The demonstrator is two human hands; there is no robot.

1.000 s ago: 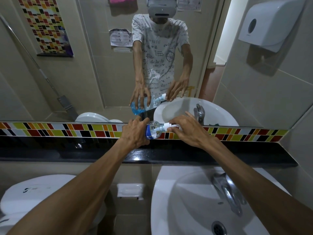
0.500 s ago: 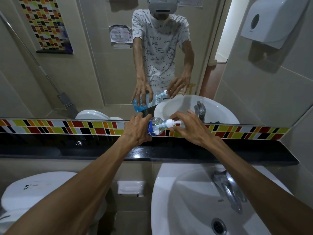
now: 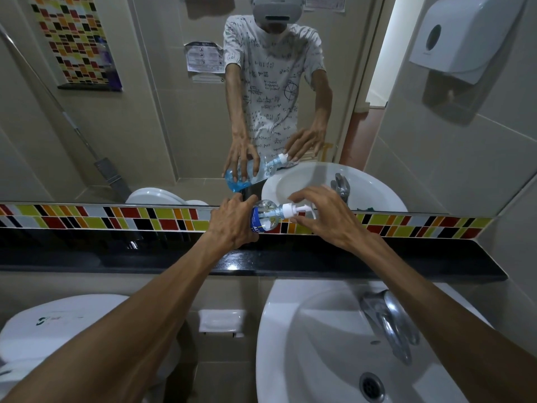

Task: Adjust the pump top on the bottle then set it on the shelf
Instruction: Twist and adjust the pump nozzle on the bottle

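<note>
A clear bottle (image 3: 266, 218) with a blue label and blue liquid is tilted with its top to the right, above the black shelf (image 3: 377, 261). My left hand (image 3: 232, 221) grips its body. Its white pump top (image 3: 295, 210) points right. My right hand (image 3: 325, 216) has its fingertips around the pump, thumb under the nozzle and fingers spread above it. The mirror (image 3: 145, 117) behind repeats both hands and the bottle.
A white sink (image 3: 305, 344) with a chrome tap (image 3: 389, 324) sits below the shelf. A toilet cistern (image 3: 58, 324) stands at lower left, a soap dish (image 3: 220, 322) between them. A paper dispenser (image 3: 462, 36) hangs on the right wall. A coloured tile band (image 3: 101, 218) runs behind the shelf.
My right hand has loosened from closed over the pump to fingers spread around it, and the white pump shows fully. The bottle stays tilted in my left hand.
</note>
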